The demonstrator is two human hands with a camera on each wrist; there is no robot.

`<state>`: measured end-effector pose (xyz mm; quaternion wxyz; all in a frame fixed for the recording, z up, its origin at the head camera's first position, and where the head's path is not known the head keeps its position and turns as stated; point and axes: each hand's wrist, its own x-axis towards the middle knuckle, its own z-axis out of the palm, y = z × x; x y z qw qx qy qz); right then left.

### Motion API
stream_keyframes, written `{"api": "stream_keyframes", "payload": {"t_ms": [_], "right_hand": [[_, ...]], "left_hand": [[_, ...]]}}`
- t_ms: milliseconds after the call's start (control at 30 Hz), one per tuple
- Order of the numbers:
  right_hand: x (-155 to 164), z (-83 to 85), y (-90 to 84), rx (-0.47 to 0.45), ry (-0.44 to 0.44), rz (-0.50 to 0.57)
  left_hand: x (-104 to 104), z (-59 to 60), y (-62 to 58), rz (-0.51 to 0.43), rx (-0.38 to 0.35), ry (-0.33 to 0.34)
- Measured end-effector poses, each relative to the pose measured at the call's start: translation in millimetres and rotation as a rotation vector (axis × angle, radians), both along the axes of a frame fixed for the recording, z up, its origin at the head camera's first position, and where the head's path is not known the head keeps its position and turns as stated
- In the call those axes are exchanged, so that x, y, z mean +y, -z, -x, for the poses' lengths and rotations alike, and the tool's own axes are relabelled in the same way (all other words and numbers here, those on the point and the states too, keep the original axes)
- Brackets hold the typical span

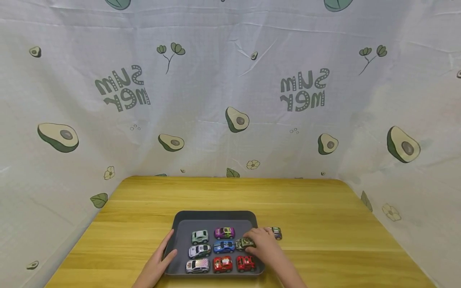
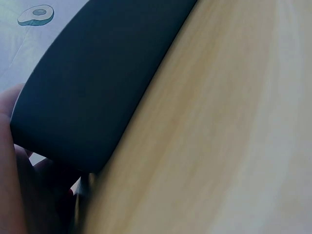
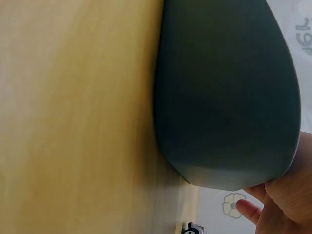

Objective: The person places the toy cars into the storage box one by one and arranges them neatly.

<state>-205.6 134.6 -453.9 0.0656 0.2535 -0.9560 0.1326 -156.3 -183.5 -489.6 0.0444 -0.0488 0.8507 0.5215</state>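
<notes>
A dark grey tray [image 1: 212, 215] holds several small toy cars in rough rows. My left hand [image 1: 155, 262] grips its left rim, thumb over the inside. In the left wrist view, fingers [image 2: 9, 105] wrap the corner of the tray's dark outer wall [image 2: 97, 78]. My right hand [image 1: 264, 245] reaches over the right rim and pinches a camouflage-green toy car [image 1: 245, 243] beside the blue toy car [image 1: 224, 246]. In the right wrist view, the tray's wall [image 3: 229, 97] hides the pinched car from sight; part of the right hand [image 3: 287, 200] shows at its rim.
One more toy car [image 1: 276, 233] stands on the wooden table [image 1: 317, 224] just right of the tray, partly behind the right hand. In the tray are also purple [image 1: 224, 233], red [image 1: 222, 264], white and pale green cars. A white avocado-print curtain [image 1: 216, 80] hangs around the table.
</notes>
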Motion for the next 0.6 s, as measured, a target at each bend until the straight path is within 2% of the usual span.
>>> {"api": "stream_keyframes", "payload": {"t_ms": [367, 600], "right_hand": [[-3.4, -0.3, -0.2, -0.007, -0.011, -0.052], [-6.5, 1.2, 0.2, -0.018, -0.013, -0.068]], "left_hand": [[-0.8, -1.1, -0.2, 0.017, 0.004, -0.002], [0.2, 0.3, 0.0, -0.01, -0.017, -0.009]]}}
